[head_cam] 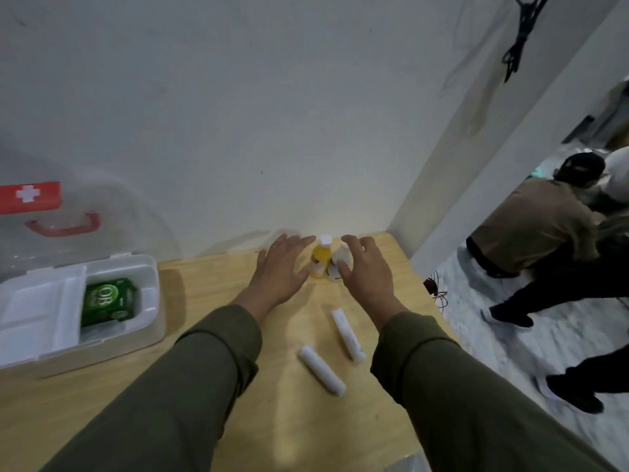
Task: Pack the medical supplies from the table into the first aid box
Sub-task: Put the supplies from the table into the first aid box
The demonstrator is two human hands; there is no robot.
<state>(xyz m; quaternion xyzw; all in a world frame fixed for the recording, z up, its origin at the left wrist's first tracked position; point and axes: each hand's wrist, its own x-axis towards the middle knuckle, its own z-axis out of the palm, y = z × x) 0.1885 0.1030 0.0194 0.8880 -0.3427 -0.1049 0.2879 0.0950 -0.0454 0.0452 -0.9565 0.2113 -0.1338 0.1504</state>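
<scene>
Head view: at the desk's (211,287) far edge, the left hand (279,267) and right hand (366,270), each grip wide and empty, flank a yellow bottle (321,258) and white bottle (340,258). Two rolls (321,369) lie nearer. The box (149,277) sits open, left. Next, likely: close on both bottles.

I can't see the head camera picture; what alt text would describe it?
Two open hands, left hand and right hand, reach toward a yellow bottle and a white bottle at the far edge of a wooden table. Two white rolls lie nearer; an open first aid box holds a green packet.
</scene>
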